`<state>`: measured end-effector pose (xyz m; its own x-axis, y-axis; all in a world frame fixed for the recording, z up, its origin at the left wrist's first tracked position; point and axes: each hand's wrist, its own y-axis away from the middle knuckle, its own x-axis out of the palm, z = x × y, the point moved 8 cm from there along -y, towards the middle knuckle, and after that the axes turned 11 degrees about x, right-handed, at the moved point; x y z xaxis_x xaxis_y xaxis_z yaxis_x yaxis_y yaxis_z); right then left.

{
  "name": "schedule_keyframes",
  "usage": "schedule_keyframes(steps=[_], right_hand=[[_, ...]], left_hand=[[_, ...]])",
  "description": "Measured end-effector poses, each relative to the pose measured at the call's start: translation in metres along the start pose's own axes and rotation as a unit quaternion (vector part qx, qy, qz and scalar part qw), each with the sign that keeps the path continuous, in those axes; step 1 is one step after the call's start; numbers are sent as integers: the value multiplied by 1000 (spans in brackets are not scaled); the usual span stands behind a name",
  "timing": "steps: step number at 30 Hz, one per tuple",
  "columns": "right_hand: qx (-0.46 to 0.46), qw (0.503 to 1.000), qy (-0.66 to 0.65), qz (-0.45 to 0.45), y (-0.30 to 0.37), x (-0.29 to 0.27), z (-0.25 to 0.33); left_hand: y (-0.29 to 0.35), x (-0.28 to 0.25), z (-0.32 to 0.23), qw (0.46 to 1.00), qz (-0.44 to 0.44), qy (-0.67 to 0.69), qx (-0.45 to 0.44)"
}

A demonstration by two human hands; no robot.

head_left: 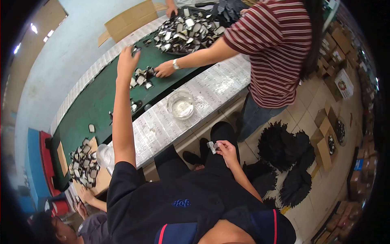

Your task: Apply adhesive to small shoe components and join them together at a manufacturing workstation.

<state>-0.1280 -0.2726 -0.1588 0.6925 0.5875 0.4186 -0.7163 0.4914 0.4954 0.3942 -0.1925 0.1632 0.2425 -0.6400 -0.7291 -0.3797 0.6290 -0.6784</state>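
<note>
My left hand (129, 59) reaches far out over the green belt (105, 103). Its fingers close on a small dark piece (136, 50), whose kind I cannot make out. Low over my lap, my right hand (228, 152) pinches a small whitish, see-through piece (212, 147) between thumb and fingers. A loose cluster of black-and-white pieces (142, 77) lies on the belt, where a co-worker's hand (164, 69) touches its right side. Nearer me, a few more dark pieces (136, 105) sit along the belt's edge.
A big heap of black-and-white pieces (187, 30) fills a tray at the back. A clear round bowl (181, 105) stands on the plastic-covered ledge (152, 130). Another heap (84, 164) lies left, by a second person. Black bundles (284, 150) and an open carton (325, 138) are on the floor.
</note>
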Motion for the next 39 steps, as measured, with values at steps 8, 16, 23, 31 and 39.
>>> schedule_keyframes(steps=[8,16,23,31,39], right_hand=[[8,999,30,-18,-2,2,-1],[13,998,55,-28,-4,5,-4],[3,998,51,-39,-3,3,-4],[3,998,47,-35,-4,2,-6],[10,998,51,-38,-2,2,-3]], left_hand=[[278,22,121,853,384,-64,-346],[303,-43,74,972,68,-56,-217],[309,-88,69,944,-17,6,-330],[336,-54,-24,858,-131,339,-362],[371,-53,-57,935,85,142,-313]])
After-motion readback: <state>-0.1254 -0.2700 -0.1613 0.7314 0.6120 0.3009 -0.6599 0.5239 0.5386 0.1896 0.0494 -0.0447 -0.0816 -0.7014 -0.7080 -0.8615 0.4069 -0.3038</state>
